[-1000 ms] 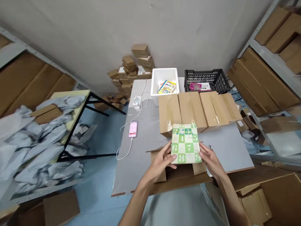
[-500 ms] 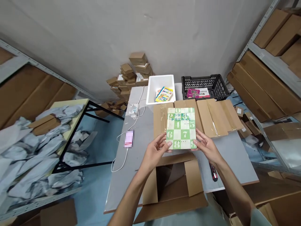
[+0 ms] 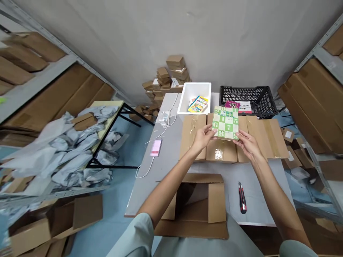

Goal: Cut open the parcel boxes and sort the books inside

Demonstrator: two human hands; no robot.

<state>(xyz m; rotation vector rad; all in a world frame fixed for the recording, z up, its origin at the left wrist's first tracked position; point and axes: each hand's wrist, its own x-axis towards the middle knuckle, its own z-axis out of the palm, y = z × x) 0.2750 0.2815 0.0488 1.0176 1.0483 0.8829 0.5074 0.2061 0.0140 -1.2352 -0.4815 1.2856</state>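
In the head view, the left hand (image 3: pixel 205 136) and right hand (image 3: pixel 248 144) hold a green-and-white checked book (image 3: pixel 225 123) between them, fingers partly curled, each gripping a lower corner with the thumb on the cover and fingers beneath; the book is over a row of taped cardboard boxes (image 3: pixel 193 137), though whether it touches them I cannot tell; its squares carry large numerals, a 7 and a 5 plainest, under a blue title beginning 小学数, with the line below too blurred to read surely.

Behind the row, a black crate (image 3: pixel 248 94) holds a magenta cover (image 3: pixel 231 104) with 中国 on it, next to a white panel whose characters are too small to read; a white tub (image 3: pixel 197 90) to its left holds a yellow-and-blue book (image 3: pixel 198 104), its lettering not legible; the phone (image 3: pixel 156 147) on the grey table (image 3: pixel 171 169) has a pixelated pink screen; nearer, an open carton (image 3: pixel 217 203) stands with flaps spread, left of a red-and-black utility knife (image 3: pixel 242 198); white labels (image 3: pixel 174 82) on the parcels by the wall are unreadable.
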